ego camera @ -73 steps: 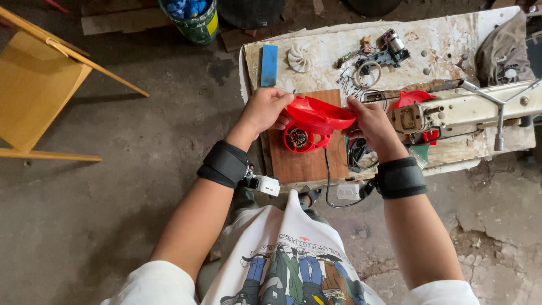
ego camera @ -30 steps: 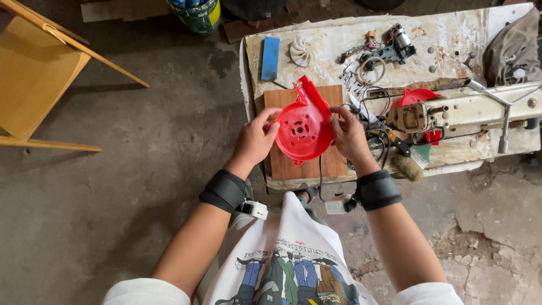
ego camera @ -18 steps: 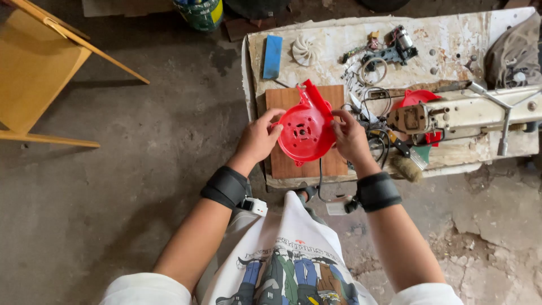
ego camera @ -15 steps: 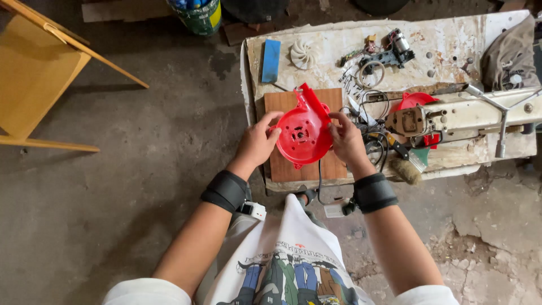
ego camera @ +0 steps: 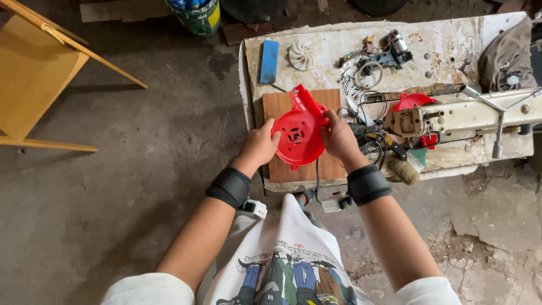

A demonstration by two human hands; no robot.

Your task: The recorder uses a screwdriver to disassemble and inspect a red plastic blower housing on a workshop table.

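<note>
Red plastic blower housing is clamped between left hand and right hand above a wooden board.

Both hands gripping red round fan housing, over wooden board, cluttered workbench

My view: white fan impeller and blue block at twelve o'clock; yellow chair at ten.

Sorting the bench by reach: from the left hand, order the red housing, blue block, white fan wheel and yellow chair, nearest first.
1. Red housing, held by the left hand.
2. Blue block, up on the bench.
3. White fan wheel, right of the block.
4. Yellow chair, far left.
</note>
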